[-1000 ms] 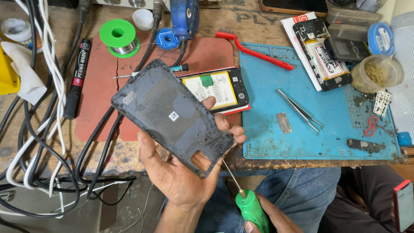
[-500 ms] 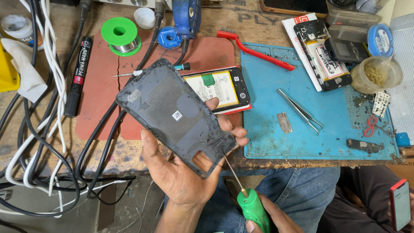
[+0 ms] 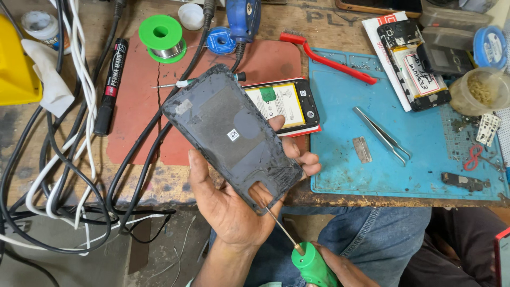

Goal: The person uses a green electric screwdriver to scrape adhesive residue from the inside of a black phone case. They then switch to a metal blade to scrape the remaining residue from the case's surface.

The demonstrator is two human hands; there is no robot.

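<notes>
Cluttered wooden workbench (image 3: 319, 24), blue mat (image 3: 425, 159), left hand (image 3: 234, 207) gripping phone back cover (image 3: 231, 133), right hand (image 3: 340, 268) clasping green screwdriver (image 3: 311, 263)

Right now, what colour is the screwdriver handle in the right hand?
Bright green; the screwdriver handle shows best in the head view, bottom centre.

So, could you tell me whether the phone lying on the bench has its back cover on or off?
Off. The phone lies with its battery and inner parts exposed, while the left hand holds a dark back cover apart from it.
</notes>
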